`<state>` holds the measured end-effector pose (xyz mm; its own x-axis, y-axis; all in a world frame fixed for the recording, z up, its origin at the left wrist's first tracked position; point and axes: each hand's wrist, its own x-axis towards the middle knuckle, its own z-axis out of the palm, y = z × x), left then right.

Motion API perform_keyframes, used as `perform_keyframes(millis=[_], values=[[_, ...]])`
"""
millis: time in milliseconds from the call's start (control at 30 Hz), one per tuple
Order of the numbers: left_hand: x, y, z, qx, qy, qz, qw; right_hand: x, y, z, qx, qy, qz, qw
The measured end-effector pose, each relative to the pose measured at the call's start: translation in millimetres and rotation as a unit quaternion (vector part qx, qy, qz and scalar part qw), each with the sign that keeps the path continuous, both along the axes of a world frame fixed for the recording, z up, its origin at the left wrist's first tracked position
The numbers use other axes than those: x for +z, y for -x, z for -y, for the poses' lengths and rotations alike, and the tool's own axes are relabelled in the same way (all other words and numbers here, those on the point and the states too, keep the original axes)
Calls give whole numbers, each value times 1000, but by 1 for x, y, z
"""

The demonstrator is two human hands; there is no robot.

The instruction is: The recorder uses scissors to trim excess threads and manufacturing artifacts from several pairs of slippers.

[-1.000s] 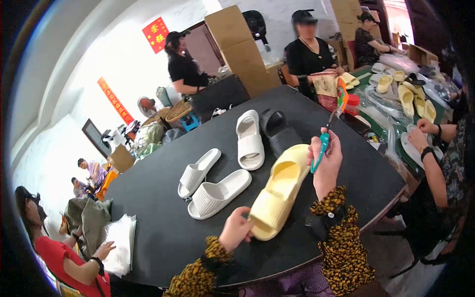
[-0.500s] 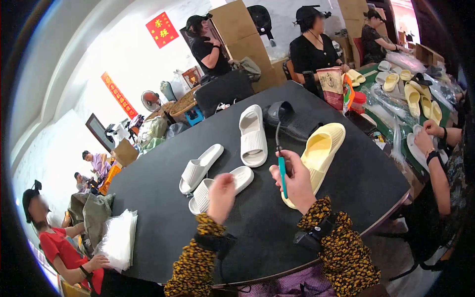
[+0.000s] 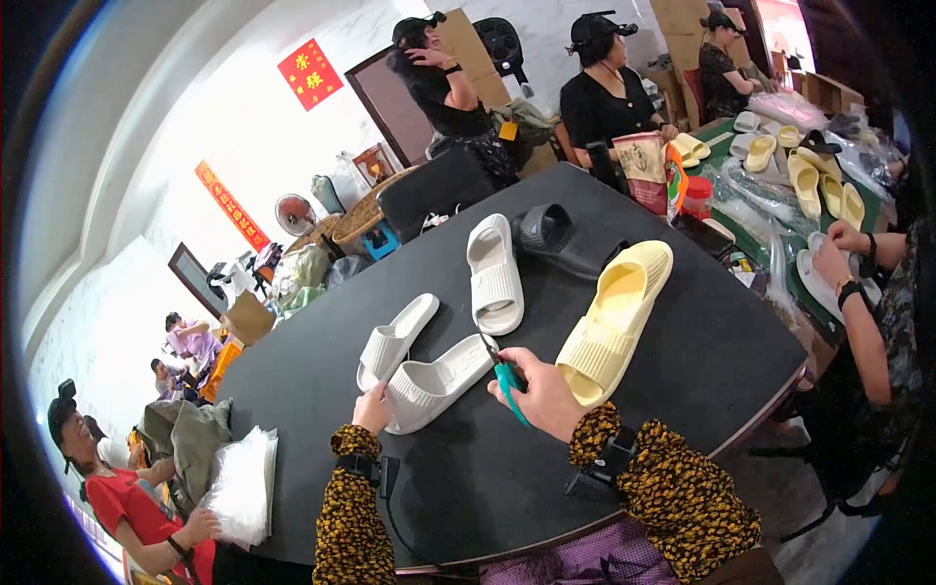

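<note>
My left hand (image 3: pixel 372 409) grips the edge of a white slide slipper (image 3: pixel 444 385) by its ribbed strap; the slipper lies at a slant on the black table. Closed in my right hand (image 3: pixel 546 395) is a pair of snips (image 3: pixel 508 380) with teal handles and a dark pointed tip. That tip is at the slipper's far right end; whether it touches is too small to tell. A second white slipper (image 3: pixel 395 341) lies just behind, and a third white slipper (image 3: pixel 494 273) stands farther back. To the right of my right hand rests a pale yellow slipper (image 3: pixel 617 317).
A black slipper (image 3: pixel 561 239) lies toward the back of the black table (image 3: pixel 468 487). At left, a person in red handles a stack of clear bags (image 3: pixel 244 487). A co-worker's hands hold a white slipper at the green table (image 3: pixel 721 146) on the right. A snack pouch (image 3: pixel 643 171) stands at the far edge.
My left hand has moved down and left onto the near white slipper, which has turned and shifted. My right hand has come left and lower, bringing the snips to the slipper.
</note>
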<state>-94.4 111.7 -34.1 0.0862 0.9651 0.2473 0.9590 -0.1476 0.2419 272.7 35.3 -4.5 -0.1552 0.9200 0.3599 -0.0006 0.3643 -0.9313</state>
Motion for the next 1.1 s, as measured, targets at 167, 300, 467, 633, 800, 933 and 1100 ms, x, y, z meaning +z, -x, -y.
perform_keyframes(millis=[167,300,467,633,800,933,1100], values=[[-1,3,3,41,-63,-47,996,-1,5,-2,-2,-11,22,1000],[4,-29,18,65,-32,-58,996,-3,7,-4,-1,-28,-4,1000],[33,-129,65,-170,98,51,979,-8,4,-8,37,-16,-57,998],[58,-162,114,-223,87,132,962,9,-2,-2,192,146,-144,960],[50,-144,123,-120,7,191,974,11,0,3,282,195,-155,926],[23,-116,121,-77,41,291,953,12,11,14,361,245,-139,889],[19,-98,114,-19,84,588,804,4,24,25,400,320,-59,857]])
